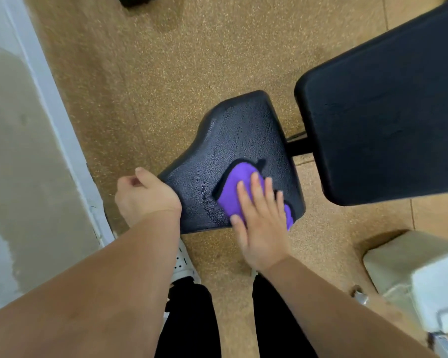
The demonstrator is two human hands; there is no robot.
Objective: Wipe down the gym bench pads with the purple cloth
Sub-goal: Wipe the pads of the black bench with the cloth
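Observation:
The black seat pad of the gym bench lies below me, its surface beaded with wet drops. A purple cloth sits on its near right part. My right hand presses flat on the cloth with straight fingers. My left hand grips the pad's near left corner, fingers curled over the edge. The larger black back pad rises at the right, joined to the seat by a black frame bar.
Speckled tan rubber floor surrounds the bench. A pale wall with a white skirting runs along the left. A beige padded block on a metal frame stands at the lower right. My legs and a white shoe are below the seat.

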